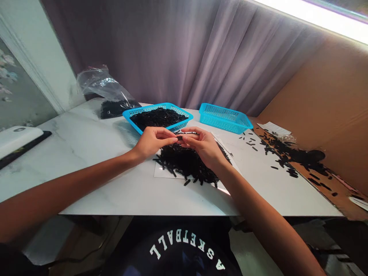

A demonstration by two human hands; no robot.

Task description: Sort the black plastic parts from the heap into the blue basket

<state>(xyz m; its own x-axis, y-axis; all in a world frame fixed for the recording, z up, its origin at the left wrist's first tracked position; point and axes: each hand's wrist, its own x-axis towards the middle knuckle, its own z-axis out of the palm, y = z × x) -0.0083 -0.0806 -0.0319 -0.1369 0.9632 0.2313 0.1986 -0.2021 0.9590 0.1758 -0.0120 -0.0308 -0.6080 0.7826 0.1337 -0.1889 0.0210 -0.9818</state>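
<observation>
My left hand [152,142] and my right hand [203,145] meet above the middle of the table. Between their fingertips they pinch a small dark oblong piece [179,138], one end in each hand. Its exact kind is too small to make out. Below them lies a heap of similar black oblong pieces [184,161] on a white sheet [162,172], partly hidden by my right hand. Just behind my left hand stands a blue plastic basket [130,121] filled with black pieces.
A second blue basket [225,119] stands at the back right. More black pieces [287,151] are scattered along the right side, near a brown panel [330,99]. A clear plastic bag [112,96] with black contents sits at the back left. A white device [20,136] is at far left.
</observation>
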